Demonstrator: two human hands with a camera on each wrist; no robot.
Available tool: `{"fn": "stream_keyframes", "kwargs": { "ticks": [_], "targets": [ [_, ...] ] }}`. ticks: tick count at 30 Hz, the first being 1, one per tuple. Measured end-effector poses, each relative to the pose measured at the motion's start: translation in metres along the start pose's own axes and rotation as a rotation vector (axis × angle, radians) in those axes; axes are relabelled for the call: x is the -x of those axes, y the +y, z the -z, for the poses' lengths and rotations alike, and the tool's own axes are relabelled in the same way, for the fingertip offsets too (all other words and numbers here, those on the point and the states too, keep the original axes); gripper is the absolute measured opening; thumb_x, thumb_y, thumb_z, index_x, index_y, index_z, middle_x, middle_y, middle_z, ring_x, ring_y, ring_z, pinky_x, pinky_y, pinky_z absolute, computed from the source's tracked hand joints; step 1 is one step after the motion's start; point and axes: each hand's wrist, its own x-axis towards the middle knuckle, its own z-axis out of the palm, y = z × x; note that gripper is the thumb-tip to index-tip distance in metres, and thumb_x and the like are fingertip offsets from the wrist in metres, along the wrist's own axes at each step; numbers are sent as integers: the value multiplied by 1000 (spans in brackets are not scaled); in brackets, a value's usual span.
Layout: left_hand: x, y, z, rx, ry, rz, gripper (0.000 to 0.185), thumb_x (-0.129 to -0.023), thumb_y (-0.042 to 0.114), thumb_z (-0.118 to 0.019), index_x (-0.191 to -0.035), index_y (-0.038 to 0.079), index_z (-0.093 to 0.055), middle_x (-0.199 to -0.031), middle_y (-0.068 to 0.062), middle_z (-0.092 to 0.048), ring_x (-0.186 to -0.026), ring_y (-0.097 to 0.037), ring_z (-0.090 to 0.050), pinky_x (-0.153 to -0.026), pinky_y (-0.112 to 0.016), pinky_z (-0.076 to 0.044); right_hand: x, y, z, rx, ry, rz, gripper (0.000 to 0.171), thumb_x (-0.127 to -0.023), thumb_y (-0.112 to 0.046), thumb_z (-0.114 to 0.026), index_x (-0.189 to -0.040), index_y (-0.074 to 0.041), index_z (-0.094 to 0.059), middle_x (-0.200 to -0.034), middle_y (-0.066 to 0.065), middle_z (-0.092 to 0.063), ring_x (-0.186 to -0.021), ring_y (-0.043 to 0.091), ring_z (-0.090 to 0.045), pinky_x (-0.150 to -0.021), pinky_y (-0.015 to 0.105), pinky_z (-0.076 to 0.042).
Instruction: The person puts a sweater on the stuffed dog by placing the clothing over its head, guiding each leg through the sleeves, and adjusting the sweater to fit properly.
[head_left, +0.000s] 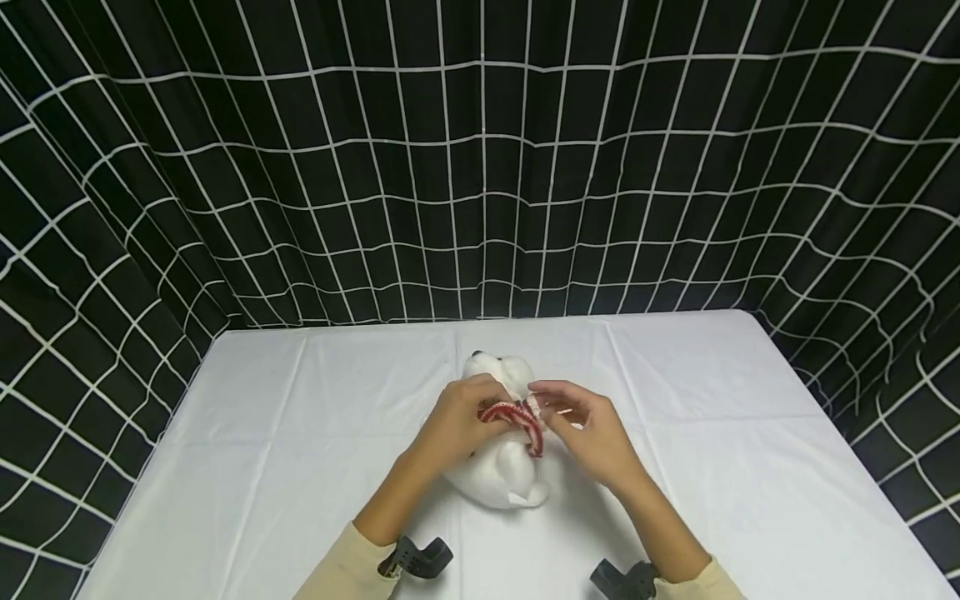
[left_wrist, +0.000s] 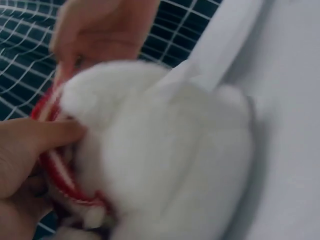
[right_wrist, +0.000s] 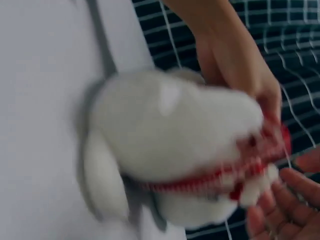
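Observation:
A white plush animal (head_left: 491, 479) with a dark nose sits on the table, a red and white knitted scarf (head_left: 517, 412) about its neck. My left hand (head_left: 467, 417) is at the toy's neck and grips the scarf; in the left wrist view its thumb lies across the knitted band (left_wrist: 62, 177). On the other side, my right hand (head_left: 592, 429) is by the scarf's pale fringed end, its fingers loosely bent in the head view. The right wrist view, blurred, shows the right fingers (right_wrist: 295, 200) spread beside the fringe (right_wrist: 257, 189).
A white cloth (head_left: 337, 433) with fold creases covers the table. Black curtains (head_left: 480, 183) with a white grid hang behind it and along both sides. Dark wrist devices (head_left: 423, 557) are strapped over light sleeves (head_left: 348, 567).

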Motion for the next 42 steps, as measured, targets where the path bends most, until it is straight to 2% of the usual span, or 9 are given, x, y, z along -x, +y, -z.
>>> {"fn": "stream_keyframes", "kwargs": {
  "ticks": [2,6,9,14,22,28,33,42],
  "targets": [
    [-1,-3,5,28,-69,-25,20,-76,4,-87,-86,13,-72,-87,4,-65,-80,-9,-55,-72,-24,-46,-3,3,9,32,35,-5,20,-96,0,-63,-114,-1,-71,-97,11,-75,-89,17,-70,-79,24,-55],
    [-1,-7,11,37,-178,-71,24,-75,-5,-82,-86,12,-71,-97,1,-66,-93,-12,-60,-82,-26,-47,-6,10,20,119,59,-60,8,-90,-2,-73,-97,-3,-76,-88,8,-76,-77,14,-71,-70,22,-56],
    [-1,-8,13,40,-215,-74,27,-75,-9,-80,-86,13,-70,-103,0,-66,-100,-14,-62,-88,-27,-48,-6,14,20,202,-3,-66,10,-85,-3,-80,-95,-5,-79,-88,6,-77,-74,14,-71,-66,24,-55],
    [1,-10,12,47,-234,-89,31,-73,-14,-76,-83,14,-68,-104,1,-65,-102,-14,-60,-88,-26,-47,-5,17,16,230,-68,-42,18,-83,-1,-80,-101,-6,-80,-90,4,-77,-72,12,-68,-65,26,-55],
    [2,-11,4,24,-167,-137,34,-73,-19,-71,-79,14,-66,-100,1,-65,-98,-13,-62,-86,-23,-49,-4,21,11,262,-105,-7,27,-80,5,-75,-104,-6,-78,-87,0,-76,-68,9,-61,-62,25,-52],
    [4,-9,-1,-47,-117,-135,27,-75,-13,-77,-80,12,-69,-98,2,-65,-96,-14,-65,-87,-24,-52,-4,22,6,255,-115,-15,28,-79,5,-76,-106,-1,-75,-88,6,-75,-66,8,-60,-59,24,-50],
    [3,-7,-5,-94,-62,-158,24,-75,-8,-80,-79,13,-69,-95,3,-66,-93,-12,-66,-84,-23,-52,-3,23,3,223,-115,-33,30,-77,7,-73,-107,2,-73,-88,9,-74,-66,8,-59,-56,23,-48],
    [2,-5,-14,-79,34,-160,26,-73,-8,-82,-75,13,-68,-90,5,-65,-85,-9,-64,-76,-20,-51,-3,26,-5,220,-130,-22,33,-73,10,-75,-105,0,-71,-89,7,-73,-70,11,-57,-59,21,-46]
  ]
}}
